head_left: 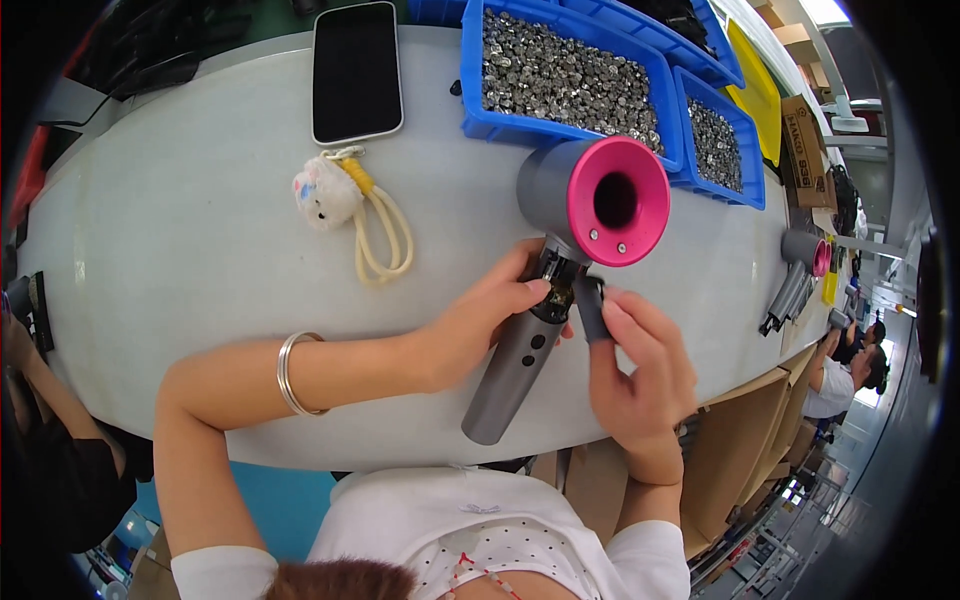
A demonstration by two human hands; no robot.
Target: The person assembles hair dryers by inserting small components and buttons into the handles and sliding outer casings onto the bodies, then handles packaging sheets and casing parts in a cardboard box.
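- Hair dryer is held over the white table, its handle's long axis slanting from lower left to upper right; the pink ring faces the camera.
- Left hand grips the neck, thumb against exposed dark inner parts.
- Right hand pinches a smooth, dark-grey piece just beside the neck.
- The handle is a smooth grey cylinder; the ring flares round a dark hole.
- Beyond, a blue plastic bin holds shiny metal bits; a fluffy white charm lies near the phone.
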